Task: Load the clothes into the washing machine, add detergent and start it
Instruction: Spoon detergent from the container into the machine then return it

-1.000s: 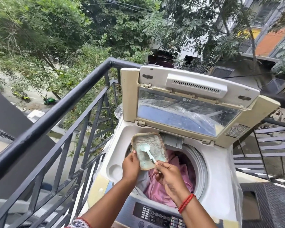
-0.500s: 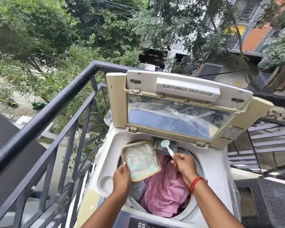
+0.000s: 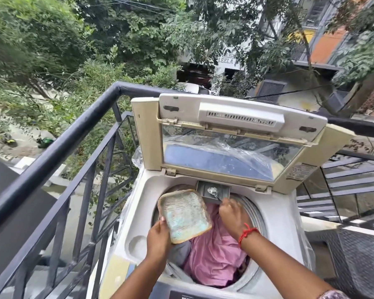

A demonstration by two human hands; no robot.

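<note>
A top-loading washing machine (image 3: pixel 276 214) stands with its lid (image 3: pixel 229 145) raised. Pink clothes (image 3: pixel 216 253) fill the drum. My left hand (image 3: pixel 159 236) grips a tan rectangular tray (image 3: pixel 185 215) with pale blue detergent powder on it, held over the drum's left side. My right hand (image 3: pixel 232 212) holds a small spoon (image 3: pixel 213 192) turned over the grey detergent compartment (image 3: pixel 213 188) at the drum's back rim. A red thread is tied around my right wrist.
A black metal railing (image 3: pixel 58 152) runs close along the machine's left and behind it, with trees and a street far below. Metal stairs (image 3: pixel 350 186) lie to the right. The control panel (image 3: pixel 194 295) is at the bottom edge.
My right hand carried the spoon from the tray to the detergent compartment and tipped it there. The tray shifted slightly left and lower. The camera view dipped closer.
</note>
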